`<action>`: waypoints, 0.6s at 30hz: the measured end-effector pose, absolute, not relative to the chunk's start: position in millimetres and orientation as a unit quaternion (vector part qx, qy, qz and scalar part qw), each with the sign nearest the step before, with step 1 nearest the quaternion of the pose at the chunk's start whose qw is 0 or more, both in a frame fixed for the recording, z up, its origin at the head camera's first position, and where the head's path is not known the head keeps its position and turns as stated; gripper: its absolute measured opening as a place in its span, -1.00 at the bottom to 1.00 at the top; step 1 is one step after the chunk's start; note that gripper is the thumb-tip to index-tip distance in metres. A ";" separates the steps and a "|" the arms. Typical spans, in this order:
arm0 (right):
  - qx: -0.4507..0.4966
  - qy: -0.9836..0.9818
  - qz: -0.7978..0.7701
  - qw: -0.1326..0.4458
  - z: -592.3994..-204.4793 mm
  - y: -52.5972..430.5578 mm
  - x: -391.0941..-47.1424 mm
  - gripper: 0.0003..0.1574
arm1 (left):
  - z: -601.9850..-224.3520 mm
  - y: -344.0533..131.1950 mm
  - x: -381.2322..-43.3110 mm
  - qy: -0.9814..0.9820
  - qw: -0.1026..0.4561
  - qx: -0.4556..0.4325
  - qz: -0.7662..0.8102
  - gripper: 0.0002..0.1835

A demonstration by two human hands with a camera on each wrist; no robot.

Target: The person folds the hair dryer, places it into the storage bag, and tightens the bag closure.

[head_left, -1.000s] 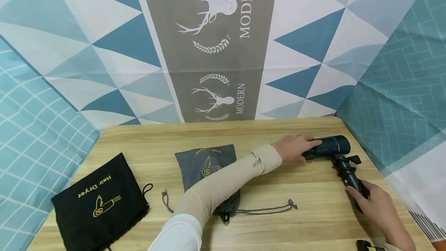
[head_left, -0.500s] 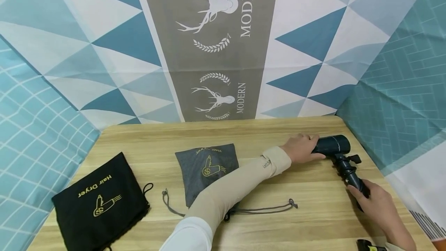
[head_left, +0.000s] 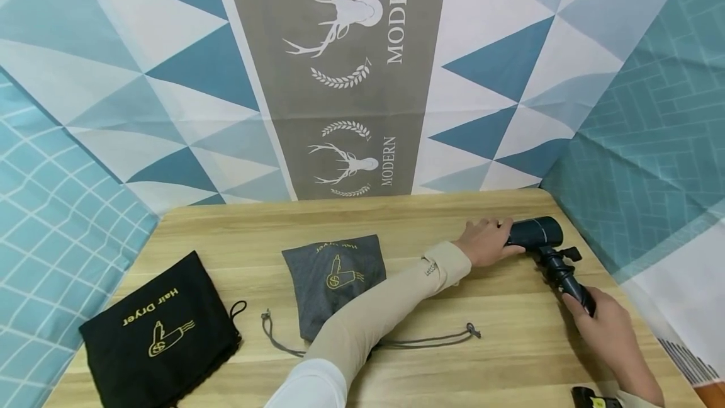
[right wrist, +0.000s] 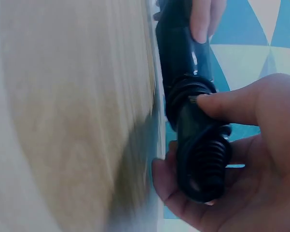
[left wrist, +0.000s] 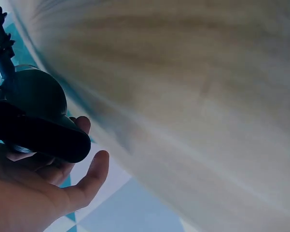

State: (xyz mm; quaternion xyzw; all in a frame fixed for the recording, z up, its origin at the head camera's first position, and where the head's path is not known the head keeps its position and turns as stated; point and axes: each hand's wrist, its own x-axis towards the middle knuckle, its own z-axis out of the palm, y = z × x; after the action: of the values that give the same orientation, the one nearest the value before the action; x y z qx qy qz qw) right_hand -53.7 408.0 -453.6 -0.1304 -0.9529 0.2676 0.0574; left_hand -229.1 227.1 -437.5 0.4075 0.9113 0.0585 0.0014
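A dark hair dryer (head_left: pixel 529 235) lies near the right back of the table, its barrel pointing sideways and its handle (head_left: pixel 571 285) toward me. Cord appears wound round the handle. My left hand (head_left: pixel 484 243) grips the barrel's left end; in the left wrist view, its fingers (left wrist: pixel 84 186) curl beside a flat, wide black nozzle (left wrist: pixel 38 133). My right hand (head_left: pixel 612 332) holds the handle's lower end. In the right wrist view, the thumb (right wrist: pixel 227 106) presses on the handle (right wrist: pixel 190 121) and the other fingers wrap beneath, with a ribbed cord sleeve at its end.
On the left lies a black drawstring bag (head_left: pixel 161 332) printed "Hair Dryer". A grey one (head_left: pixel 340 276) lies mid-table, partly under my left forearm. A black object with a yellow label (head_left: pixel 591 398) sits at the front right edge. Patterned cloth (head_left: pixel 351 112) backs the table.
My left hand has slid right along the barrel and its fingers have closed round the end. My right hand keeps its hold on the handle. The head view has shifted slightly.
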 end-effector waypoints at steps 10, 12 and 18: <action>-0.113 -0.941 0.266 0.179 -450.1 397.4 -48.9 -0.59 | -418.9 221.9 -228.4 0.911 -0.037 0.407 0.056 -0.26; -0.109 -0.939 0.270 0.182 -450.5 395.0 -47.6 -0.59 | -417.0 219.0 -227.6 0.911 -0.038 0.406 0.053 -0.26; -0.091 -0.929 0.295 0.204 -450.6 381.5 -45.0 -0.58 | -406.2 198.8 -226.2 0.913 -0.005 0.397 0.092 -0.21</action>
State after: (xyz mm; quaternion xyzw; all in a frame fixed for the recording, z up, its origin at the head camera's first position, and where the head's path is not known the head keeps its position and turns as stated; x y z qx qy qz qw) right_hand -45.0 381.5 -450.6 -0.0906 -0.9291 0.2947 0.2042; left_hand -226.2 198.8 -406.2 0.3974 0.9130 0.0921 -0.0046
